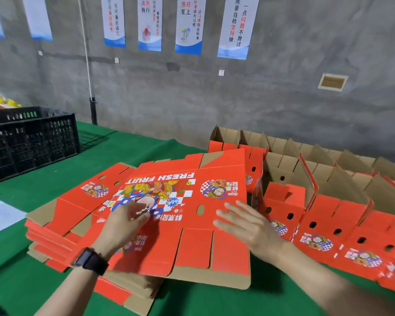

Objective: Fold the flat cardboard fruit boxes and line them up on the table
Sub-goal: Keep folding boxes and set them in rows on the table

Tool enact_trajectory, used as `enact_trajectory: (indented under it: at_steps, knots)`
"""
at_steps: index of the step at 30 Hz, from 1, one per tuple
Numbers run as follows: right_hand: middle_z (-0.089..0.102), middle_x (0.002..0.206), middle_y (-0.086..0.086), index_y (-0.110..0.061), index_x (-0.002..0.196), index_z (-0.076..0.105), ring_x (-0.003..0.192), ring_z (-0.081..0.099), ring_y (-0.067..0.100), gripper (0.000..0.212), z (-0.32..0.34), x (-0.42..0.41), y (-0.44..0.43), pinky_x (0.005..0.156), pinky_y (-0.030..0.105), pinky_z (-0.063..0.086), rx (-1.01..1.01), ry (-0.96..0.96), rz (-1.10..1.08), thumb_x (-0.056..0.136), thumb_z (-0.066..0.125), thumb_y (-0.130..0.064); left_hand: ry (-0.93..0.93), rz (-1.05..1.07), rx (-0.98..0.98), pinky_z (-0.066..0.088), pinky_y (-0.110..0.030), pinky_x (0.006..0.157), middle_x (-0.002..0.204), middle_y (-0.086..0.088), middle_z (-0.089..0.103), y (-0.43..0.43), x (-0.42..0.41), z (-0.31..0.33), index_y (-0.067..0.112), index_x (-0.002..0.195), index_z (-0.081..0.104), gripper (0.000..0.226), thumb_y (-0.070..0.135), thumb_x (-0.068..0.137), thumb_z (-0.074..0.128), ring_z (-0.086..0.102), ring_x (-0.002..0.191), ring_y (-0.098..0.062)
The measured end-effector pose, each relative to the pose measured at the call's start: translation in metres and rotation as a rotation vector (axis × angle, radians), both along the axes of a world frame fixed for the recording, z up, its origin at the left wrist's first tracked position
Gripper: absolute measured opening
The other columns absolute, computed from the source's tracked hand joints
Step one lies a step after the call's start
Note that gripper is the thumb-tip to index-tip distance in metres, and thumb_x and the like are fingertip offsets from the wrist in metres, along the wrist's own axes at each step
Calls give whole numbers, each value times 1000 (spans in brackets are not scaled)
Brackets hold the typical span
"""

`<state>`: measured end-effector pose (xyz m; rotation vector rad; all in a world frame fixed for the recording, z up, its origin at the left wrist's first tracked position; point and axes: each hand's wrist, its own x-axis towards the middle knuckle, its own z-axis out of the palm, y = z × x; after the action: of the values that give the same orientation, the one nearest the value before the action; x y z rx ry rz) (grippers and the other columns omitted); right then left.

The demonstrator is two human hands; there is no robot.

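A green-covered table (128, 151) carries a row of folded boxes (328, 190) along its right side, open tops up, running away toward the wall. Left of them sits the stack of flat boxes (55, 233), and the top flat box (192, 201) lies printed side up, its long axis running left to right under both hands. The left hand (126, 222) rests on the printed middle, fingers curled and pressed onto the card, possibly pinching at it; I cannot tell. The right hand (244, 222) lies spread flat nearer the right edge, closest to the folded row, so it likely leads the fold
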<state>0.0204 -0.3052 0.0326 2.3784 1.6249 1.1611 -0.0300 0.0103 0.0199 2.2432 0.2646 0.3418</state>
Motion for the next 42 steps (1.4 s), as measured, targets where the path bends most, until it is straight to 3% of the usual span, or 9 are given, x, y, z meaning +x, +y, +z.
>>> enact_trajectory:
  at_steps: [4,9,14,20,25,30,36,40,42]
  knots:
    - [70,112,11,-9,103,76,106,66,35,32,33,-10,-24,89,55,52,-4,-125,6,90,48,-1,-56,-131,-72,45,-26,80,102,-1,64,-47,1,18,15,110,66,24,25,89,64,61,98,-20]
    - [72,104,13,-5,89,78,100,69,32,45,85,-24,-49,90,53,51,124,-249,29,103,36,-10,-43,-302,-178,33,2,64,90,17,53,-110,18,36,33,107,57,21,42,88,61,49,78,1]
    - [72,104,11,-7,89,78,101,68,30,47,101,-43,-107,86,49,54,104,-289,-47,103,33,-11,-67,-19,-138,41,-37,70,85,-11,57,-101,73,35,10,78,55,38,46,89,59,55,82,-30]
    - [73,102,7,-10,86,79,101,69,24,42,94,-68,-137,85,42,56,93,-328,-44,102,40,-10,183,131,-250,45,-41,77,91,-31,65,-97,110,-1,-6,73,58,77,66,89,37,62,82,-39]
    - [66,120,12,-9,102,76,118,60,28,29,88,-75,-161,99,40,48,120,-309,-43,99,47,-7,259,200,-589,31,-29,52,50,-9,47,-116,107,-52,6,57,45,67,67,85,46,40,49,-21]
    - [24,157,0,-34,147,29,138,37,25,75,92,-61,-208,110,25,31,359,255,-488,90,56,6,150,323,-504,38,-33,51,55,-15,56,-126,103,-45,-2,56,54,82,76,77,42,53,55,-28]
    - [64,122,9,-23,136,48,106,63,24,46,94,-31,-227,96,41,48,1226,1211,-447,98,37,-47,-70,284,-382,29,-33,46,42,-13,49,-152,100,-16,0,39,46,80,66,86,42,49,47,-27]
    - [73,106,5,-20,100,68,95,68,17,27,92,-28,-215,87,35,52,1273,1269,-443,80,70,-38,-202,208,-433,35,-28,35,26,0,44,-171,97,-11,2,50,43,65,53,91,48,48,28,-12]
    - [74,99,9,-19,90,70,86,70,18,11,88,-31,-210,84,36,53,1305,1194,-395,82,72,-27,-248,110,-582,47,-21,47,49,-4,63,-173,99,-7,-7,77,51,64,55,91,47,58,44,-8]
